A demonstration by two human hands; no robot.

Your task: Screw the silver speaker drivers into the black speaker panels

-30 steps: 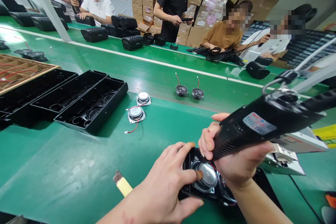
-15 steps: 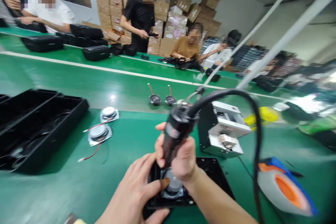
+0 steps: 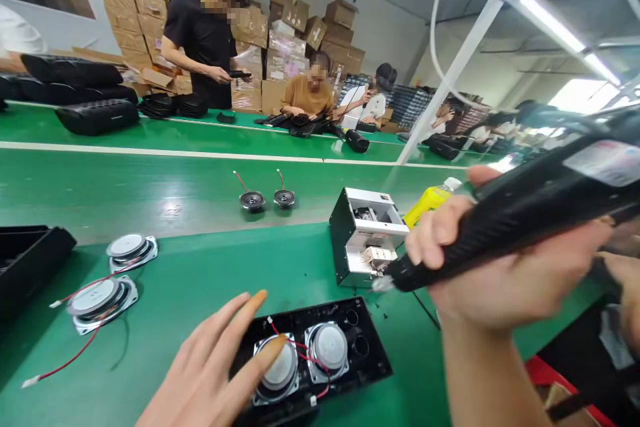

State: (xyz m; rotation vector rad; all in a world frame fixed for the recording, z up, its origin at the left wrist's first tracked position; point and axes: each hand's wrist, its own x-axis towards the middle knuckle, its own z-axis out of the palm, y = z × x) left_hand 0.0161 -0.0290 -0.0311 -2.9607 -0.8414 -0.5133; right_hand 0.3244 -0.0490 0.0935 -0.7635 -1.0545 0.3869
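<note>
Head view, work done: two round drivers sit side by side in the black housing, the left driver and the right driver, with red wires looped between them. I judge both are placed; whether their screws are in is too small to tell.
Head view, work left: two loose drivers lie on the green bench to the far left, their red leads trailing, and part of another black shell shows at the left edge.
Left hand: spread flat, fingers loose, one fingertip resting on the left driver, clasping nothing.
Right hand: clenched round the black screwdriver, which is lifted off the housing, its tip pointing at the screw feeder.
Housing, place: near centre of the bench, just in front of the feeder, under the left hand.
Housing, look: shallow black tray, matte, open side up, with round ports to the right of the drivers.
Behind: two small speakers on the belt; other people work at the far bench.
</note>
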